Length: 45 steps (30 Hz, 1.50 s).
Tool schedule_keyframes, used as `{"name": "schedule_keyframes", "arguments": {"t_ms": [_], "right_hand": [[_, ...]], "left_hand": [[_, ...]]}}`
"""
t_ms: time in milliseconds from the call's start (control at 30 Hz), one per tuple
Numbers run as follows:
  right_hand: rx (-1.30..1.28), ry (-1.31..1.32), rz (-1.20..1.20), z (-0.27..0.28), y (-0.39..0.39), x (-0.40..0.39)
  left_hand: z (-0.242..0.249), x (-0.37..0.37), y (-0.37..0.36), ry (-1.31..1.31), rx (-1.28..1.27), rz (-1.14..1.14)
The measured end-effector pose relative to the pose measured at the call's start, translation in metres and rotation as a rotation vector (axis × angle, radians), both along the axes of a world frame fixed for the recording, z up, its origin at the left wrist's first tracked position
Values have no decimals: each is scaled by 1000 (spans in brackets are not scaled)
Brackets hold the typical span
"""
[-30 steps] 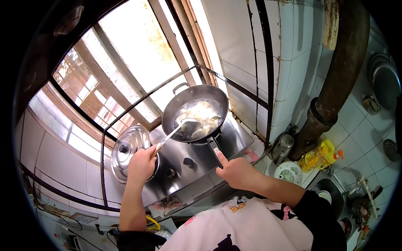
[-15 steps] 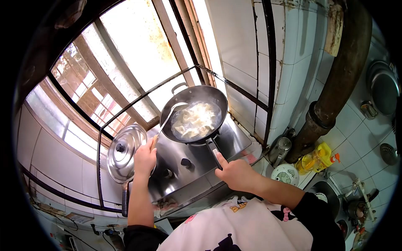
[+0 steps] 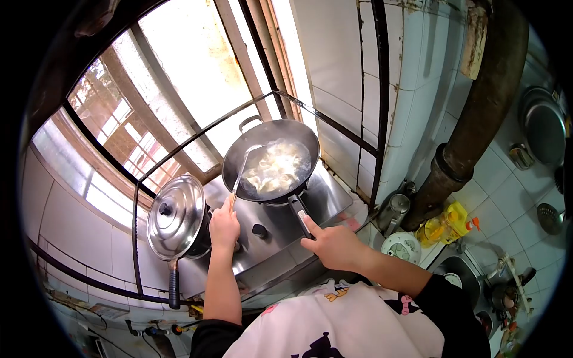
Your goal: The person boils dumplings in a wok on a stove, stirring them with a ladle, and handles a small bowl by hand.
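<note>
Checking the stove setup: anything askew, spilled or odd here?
No spill shows. The wok sits level on the stove; left hand holds the ladle, right hand the wok handle. Window frame looks rust-stained.

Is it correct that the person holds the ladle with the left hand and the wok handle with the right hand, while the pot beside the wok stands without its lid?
Not quite. The head view shows the pot beside the wok covered by its steel lid. The rest holds: the left hand grips the ladle, and the right hand is on the wok handle.
</note>
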State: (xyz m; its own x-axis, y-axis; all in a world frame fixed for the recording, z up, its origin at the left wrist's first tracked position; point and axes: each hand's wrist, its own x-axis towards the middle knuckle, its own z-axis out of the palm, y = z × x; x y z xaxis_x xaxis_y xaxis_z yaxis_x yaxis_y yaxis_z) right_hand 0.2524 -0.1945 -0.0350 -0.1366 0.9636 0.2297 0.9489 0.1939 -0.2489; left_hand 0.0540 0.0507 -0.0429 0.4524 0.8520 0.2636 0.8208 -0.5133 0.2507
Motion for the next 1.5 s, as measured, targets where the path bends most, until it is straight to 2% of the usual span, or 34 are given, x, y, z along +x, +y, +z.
{"name": "schedule_keyframes", "arguments": {"t_ms": [167,367,433,467,533,567,600,633,667,700,767,833,900,1000,1033,1167,1267,1400,1500], "right_hand": [[7,113,3,-2,-5,3],[198,327,-16,-20,-17,4],[177,394,-53,-26,-28,10],[167,426,-84,-32,-35,14],[336,392,-182,-57,-54,23],[220,437,-261,-65,-65,28],[109,486,-334,-73,-76,35],[37,528,-422,-83,-94,39],[-21,565,-501,-93,-106,46],[-71,596,-572,-106,-118,55],[-187,728,-881,-153,-150,67],[57,1000,-1139,-217,-185,76],[115,1051,-1391,-265,-220,89],[-47,915,-1665,-301,-255,94],[-114,932,-1709,-305,-261,93],[-103,1672,-1756,-327,-244,100],[19,1814,-1695,-347,-241,98],[23,1689,-1684,-342,-243,99],[88,1641,-1709,-370,-247,92]], "left_hand": [[-1,-2,-14,53,2,-84],[5,6,-30,86,-18,-147],[13,11,-41,126,-9,-142],[20,12,-49,157,123,-185],[31,14,-74,-128,340,-401],[36,14,-92,-389,199,-477],[39,14,-114,-491,109,-525],[30,7,-122,-465,259,-712],[25,8,-137,-516,233,-875],[25,13,-149,-442,240,-970],[8,16,-163,-460,111,-1042],[-2,27,-178,-500,19,-1097],[-13,46,-191,-449,-153,-1156],[-32,85,-220,-333,-451,-1206],[-43,96,-229,-266,-548,-1186],[-116,137,-247,-53,-889,-1057],[-182,155,-254,78,-1041,-928],[-246,174,-258,252,-1227,-743],[-274,196,-266,121,-1529,-211]]}}
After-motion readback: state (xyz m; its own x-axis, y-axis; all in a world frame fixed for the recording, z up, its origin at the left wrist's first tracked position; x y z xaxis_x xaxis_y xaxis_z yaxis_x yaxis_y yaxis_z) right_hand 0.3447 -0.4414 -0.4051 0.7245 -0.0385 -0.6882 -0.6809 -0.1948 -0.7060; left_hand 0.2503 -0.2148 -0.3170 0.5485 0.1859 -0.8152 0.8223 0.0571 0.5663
